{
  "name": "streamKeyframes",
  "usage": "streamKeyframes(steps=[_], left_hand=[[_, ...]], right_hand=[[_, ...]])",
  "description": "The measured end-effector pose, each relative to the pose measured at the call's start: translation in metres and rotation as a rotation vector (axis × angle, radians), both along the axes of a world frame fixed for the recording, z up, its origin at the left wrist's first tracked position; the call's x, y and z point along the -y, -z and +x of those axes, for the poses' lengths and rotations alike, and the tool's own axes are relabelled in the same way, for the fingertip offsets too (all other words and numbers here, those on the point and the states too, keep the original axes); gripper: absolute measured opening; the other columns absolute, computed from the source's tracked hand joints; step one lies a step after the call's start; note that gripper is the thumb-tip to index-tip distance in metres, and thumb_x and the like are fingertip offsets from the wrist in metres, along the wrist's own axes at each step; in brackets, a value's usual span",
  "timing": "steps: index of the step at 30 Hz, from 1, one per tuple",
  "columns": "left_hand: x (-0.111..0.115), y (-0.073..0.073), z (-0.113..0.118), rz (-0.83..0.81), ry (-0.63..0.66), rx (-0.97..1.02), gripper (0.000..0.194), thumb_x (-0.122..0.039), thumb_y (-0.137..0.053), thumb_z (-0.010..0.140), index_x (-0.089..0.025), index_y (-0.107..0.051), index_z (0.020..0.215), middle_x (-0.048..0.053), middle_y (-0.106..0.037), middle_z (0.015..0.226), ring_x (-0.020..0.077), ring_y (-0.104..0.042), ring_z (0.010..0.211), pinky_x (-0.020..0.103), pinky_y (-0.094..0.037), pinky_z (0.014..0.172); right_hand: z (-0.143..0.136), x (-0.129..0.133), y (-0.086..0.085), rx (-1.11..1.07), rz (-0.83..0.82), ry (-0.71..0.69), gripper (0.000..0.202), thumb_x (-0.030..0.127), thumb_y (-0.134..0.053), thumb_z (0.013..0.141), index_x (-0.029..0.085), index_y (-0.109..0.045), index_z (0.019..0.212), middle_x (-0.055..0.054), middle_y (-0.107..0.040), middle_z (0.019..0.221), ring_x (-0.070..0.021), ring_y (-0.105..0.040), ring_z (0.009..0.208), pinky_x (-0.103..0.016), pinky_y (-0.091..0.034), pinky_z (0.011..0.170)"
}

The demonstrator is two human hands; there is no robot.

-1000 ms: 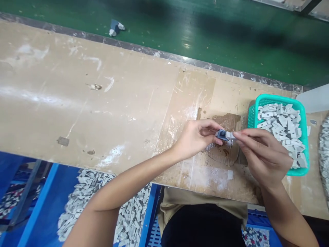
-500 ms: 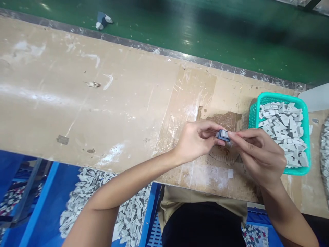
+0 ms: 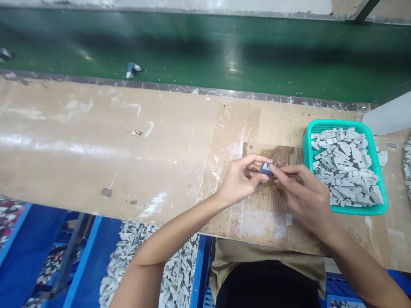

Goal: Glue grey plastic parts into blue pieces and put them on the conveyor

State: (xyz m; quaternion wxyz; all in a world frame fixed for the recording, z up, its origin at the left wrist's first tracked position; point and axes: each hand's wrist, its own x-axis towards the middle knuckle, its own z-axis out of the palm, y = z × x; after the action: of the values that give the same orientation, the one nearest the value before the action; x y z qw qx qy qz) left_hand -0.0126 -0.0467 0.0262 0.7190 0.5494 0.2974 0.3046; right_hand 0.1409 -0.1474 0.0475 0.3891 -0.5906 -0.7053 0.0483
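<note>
A small dark blue part (image 3: 266, 170) with a light grey piece set in it is held above the worn brown patch of the table. My left hand (image 3: 239, 176) pinches its left side between thumb and fingers. From the right, my right hand (image 3: 303, 188) presses thumb and fingertips on the light grey piece and the part's edge. Right beside that hand stands a turquoise basket (image 3: 380, 171) full of light grey pieces (image 3: 348, 164).
Beyond the cardboard-covered table (image 3: 96, 171) runs a green surface (image 3: 192, 55) carrying a blue and white part (image 3: 132, 70). Blue bins (image 3: 80, 261) with grey pieces sit below the front edge. A white container (image 3: 388, 113) is at far right.
The camera view has shifted, so more of the green surface shows. Both hands remain together on the blue part, and the light grey piece looks more sunk into it.
</note>
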Motion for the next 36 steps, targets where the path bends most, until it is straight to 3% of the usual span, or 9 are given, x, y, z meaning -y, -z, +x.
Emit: streamKeyframes(steps=[4,8,14,19,22,25,27,32,36], left_hand=[[-0.009,-0.001,-0.003,-0.285,0.076,0.167,0.033,-0.028,-0.081,0.076,-0.021,-0.067,0.105,0.001,-0.07,0.084,0.015,-0.072,0.073,0.027,-0.059,0.069],[-0.02,0.0,-0.009,-0.581,-0.022,0.218,0.026,-0.018,-0.076,0.074,-0.019,-0.062,0.096,0.0,-0.064,0.078,0.0159,-0.07,0.068,0.036,-0.062,0.077],[-0.028,-0.002,-0.016,-0.639,-0.124,0.174,0.029,-0.008,-0.067,0.073,-0.018,-0.058,0.099,0.0,-0.061,0.076,0.0136,-0.067,0.064,0.035,-0.062,0.078],[-0.028,-0.003,-0.011,-0.522,-0.118,0.067,0.026,-0.015,-0.076,0.072,-0.02,-0.062,0.093,0.001,-0.066,0.079,0.0139,-0.068,0.067,0.03,-0.06,0.072],[-0.044,0.0,-0.001,-0.252,-0.141,-0.055,0.027,-0.025,-0.08,0.073,-0.02,-0.067,0.097,0.003,-0.07,0.087,0.0166,-0.07,0.073,0.033,-0.059,0.075],[-0.083,0.004,0.015,0.196,-0.267,-0.196,0.031,-0.027,-0.079,0.074,-0.021,-0.069,0.102,0.005,-0.072,0.096,0.0175,-0.07,0.086,0.03,-0.056,0.078],[-0.121,0.008,0.03,0.38,-0.335,-0.275,0.031,-0.023,-0.079,0.074,-0.02,-0.068,0.102,0.004,-0.072,0.091,0.0171,-0.068,0.087,0.028,-0.054,0.078],[-0.216,0.016,0.077,0.437,-0.431,-0.395,0.022,-0.009,-0.076,0.074,-0.014,-0.064,0.091,-0.004,-0.064,0.077,0.0097,-0.059,0.071,0.027,-0.049,0.083],[-0.249,0.018,0.103,0.431,-0.398,-0.353,0.016,-0.007,-0.071,0.079,-0.014,-0.057,0.083,-0.011,-0.051,0.065,0.0049,-0.046,0.063,0.023,-0.044,0.085]], right_hand=[[0.01,0.002,-0.01,-0.031,0.059,0.12,0.067,0.007,-0.063,0.091,0.035,-0.047,0.15,-0.007,-0.067,0.108,-0.019,-0.069,0.093,-0.033,-0.059,0.077],[0.03,0.008,-0.016,-0.043,0.174,0.358,0.063,0.009,-0.066,0.089,0.037,-0.054,0.145,-0.006,-0.07,0.105,-0.022,-0.069,0.092,-0.04,-0.057,0.084],[0.063,0.009,-0.012,-0.115,0.19,0.633,0.052,0.022,-0.063,0.092,0.032,-0.058,0.143,-0.009,-0.071,0.108,-0.0274,-0.07,0.094,-0.047,-0.056,0.089],[0.091,0.007,-0.012,-0.037,0.027,0.689,0.039,0.025,-0.055,0.091,0.02,-0.072,0.125,-0.01,-0.072,0.1,-0.0244,-0.067,0.086,-0.044,-0.055,0.085],[0.103,0.01,-0.008,0.036,-0.169,0.59,0.035,0.02,-0.051,0.083,0.021,-0.079,0.103,-0.009,-0.071,0.095,-0.0273,-0.064,0.092,-0.045,-0.052,0.087],[0.103,0.013,-0.003,0.093,-0.31,0.499,0.03,0.019,-0.053,0.083,0.021,-0.079,0.097,-0.009,-0.069,0.089,-0.0277,-0.06,0.091,-0.043,-0.049,0.087],[0.098,0.013,0.001,0.135,-0.335,0.445,0.029,0.016,-0.053,0.084,0.019,-0.078,0.099,-0.009,-0.068,0.091,-0.0272,-0.059,0.092,-0.041,-0.048,0.087],[0.084,0.008,0.012,0.288,-0.407,0.373,0.036,0.002,-0.046,0.084,0.02,-0.077,0.09,-0.011,-0.07,0.1,-0.0271,-0.056,0.095,-0.038,-0.046,0.083],[0.08,0.006,0.018,0.344,-0.458,0.352,0.036,-0.002,-0.046,0.084,0.021,-0.073,0.076,-0.01,-0.072,0.089,-0.026,-0.056,0.088,-0.038,-0.045,0.081]])
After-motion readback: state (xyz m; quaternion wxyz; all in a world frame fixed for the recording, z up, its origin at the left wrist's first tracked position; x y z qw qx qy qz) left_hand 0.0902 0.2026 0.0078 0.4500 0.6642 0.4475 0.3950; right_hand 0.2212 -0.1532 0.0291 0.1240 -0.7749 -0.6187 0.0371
